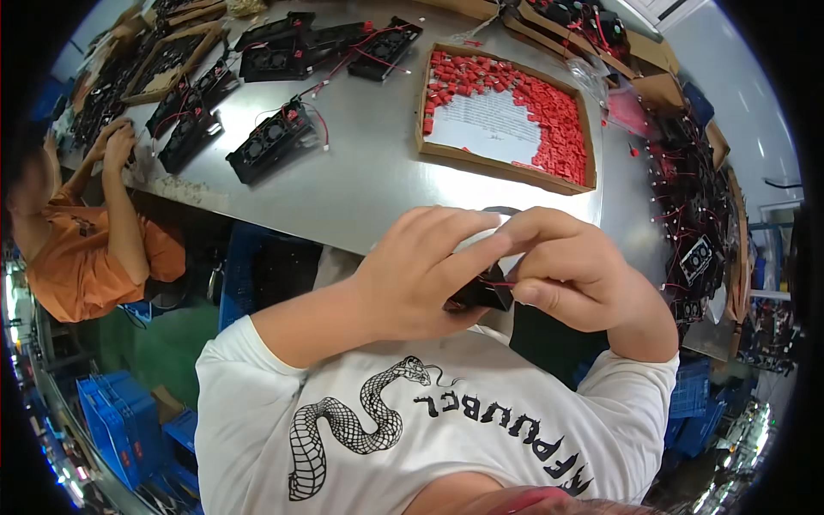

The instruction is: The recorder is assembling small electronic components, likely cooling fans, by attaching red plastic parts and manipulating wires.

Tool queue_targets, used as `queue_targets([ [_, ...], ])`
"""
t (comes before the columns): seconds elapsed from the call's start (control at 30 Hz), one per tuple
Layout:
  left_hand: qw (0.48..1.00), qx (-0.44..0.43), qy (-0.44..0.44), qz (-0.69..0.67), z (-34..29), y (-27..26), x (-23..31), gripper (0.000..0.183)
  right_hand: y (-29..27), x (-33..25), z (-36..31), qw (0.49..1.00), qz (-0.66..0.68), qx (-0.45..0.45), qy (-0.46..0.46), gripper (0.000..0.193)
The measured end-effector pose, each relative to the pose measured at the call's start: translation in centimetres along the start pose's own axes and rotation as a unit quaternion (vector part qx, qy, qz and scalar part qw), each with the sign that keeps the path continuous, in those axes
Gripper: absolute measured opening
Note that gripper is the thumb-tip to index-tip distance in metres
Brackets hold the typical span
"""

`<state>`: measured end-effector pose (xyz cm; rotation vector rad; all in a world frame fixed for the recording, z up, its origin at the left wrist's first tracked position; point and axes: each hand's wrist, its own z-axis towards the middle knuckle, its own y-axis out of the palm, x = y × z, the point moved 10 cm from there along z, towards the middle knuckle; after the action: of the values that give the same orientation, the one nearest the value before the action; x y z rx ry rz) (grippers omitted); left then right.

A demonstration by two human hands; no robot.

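Close to my body, at the table's near edge, my left hand (416, 275) is wrapped round a black plastic fan housing (487, 296). Most of the housing is hidden by my fingers. My right hand (571, 270) is closed at its right side, with thumb and bent forefinger pinching a thin red wire (499, 283) that comes from the housing. What sits at the wire's end, inside the right fingers, is hidden. On the table ahead lies a similar black fan unit (271, 142) with red and black leads.
A shallow cardboard box (506, 176) of small red parts stands beyond my hands, a white sheet inside. Several black fan units (275, 60) lie at the far left, and more parts (699, 197) crowd the right. A person in orange (94, 249) works at the left.
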<state>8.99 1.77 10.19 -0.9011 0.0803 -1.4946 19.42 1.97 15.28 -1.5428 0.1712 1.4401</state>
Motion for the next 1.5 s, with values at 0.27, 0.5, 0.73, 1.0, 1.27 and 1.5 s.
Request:
queue_targets([
  [0.27, 0.99, 0.066, -0.011, 0.127, -3.6, -2.3, -1.6, 0.092, 0.1, 0.4, 0.7, 0.992, 0.097, 0.069, 0.028, 0.027],
  [0.5, 0.971, -0.234, -0.043, -0.034, -3.6, 2.6, -1.7, 0.094, -1.6, 8.7, 4.1, 0.958, 0.016, 0.05, 0.281, 0.018],
  [0.73, 0.977, -0.205, -0.018, -0.049, -3.4, 1.6, -1.5, 0.088, 0.1, 15.8, 9.1, 0.974, -0.05, 0.077, 0.207, 0.019],
  [1.0, 0.981, -0.135, -0.137, 0.029, -6.2, 1.5, -8.1, 0.083, -2.7, 22.7, 11.8, 0.903, -0.281, 0.041, 0.323, 0.031],
  [1.27, 0.964, -0.125, -0.165, 0.17, -6.5, 1.1, -9.6, 0.081, -4.2, 23.2, 11.5, 0.884, -0.328, 0.107, 0.315, 0.037],
  [1.5, 0.968, -0.126, -0.178, 0.126, -6.6, 2.3, -10.2, 0.083, -4.9, 24.6, 12.2, 0.899, -0.34, 0.118, 0.248, 0.031],
])
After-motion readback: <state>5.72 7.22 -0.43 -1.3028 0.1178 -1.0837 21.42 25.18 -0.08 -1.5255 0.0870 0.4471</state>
